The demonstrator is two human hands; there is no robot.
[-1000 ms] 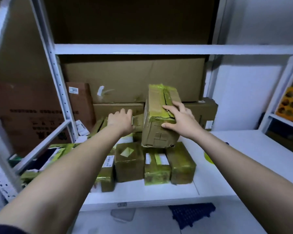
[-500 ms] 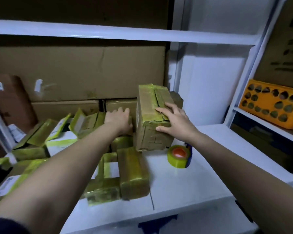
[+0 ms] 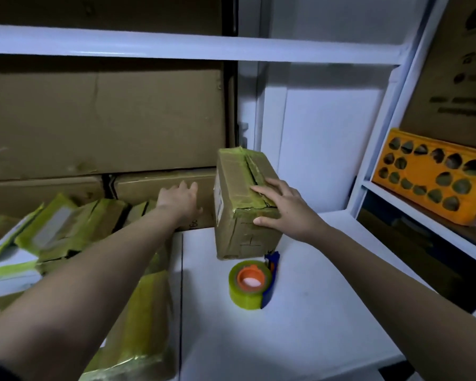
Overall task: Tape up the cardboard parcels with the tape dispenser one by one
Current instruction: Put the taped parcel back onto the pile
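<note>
A brown cardboard parcel (image 3: 242,204), wrapped in yellowish tape and with its top seam gaping, stands on the white shelf board (image 3: 327,312). My right hand (image 3: 285,209) grips its near upper edge, fingers on top and thumb on the front face. My left hand (image 3: 180,200) hovers a little left of the parcel, apart from it, with loose fingers that hold nothing. The tape dispenser (image 3: 252,287), a yellow-green roll on an orange hub with a blue handle, lies on the board just in front of the parcel.
A heap of taped parcels (image 3: 66,229) fills the left of the shelf and reaches under my left arm. Large cardboard boxes (image 3: 102,119) stand behind. An orange tray with holes (image 3: 434,177) sits on the right-hand rack. A white beam (image 3: 176,48) crosses overhead.
The parcel has come from above the heap, rightward and down, to stand on the shelf board behind the dispenser. My left hand has left its side. The view has swung right.
</note>
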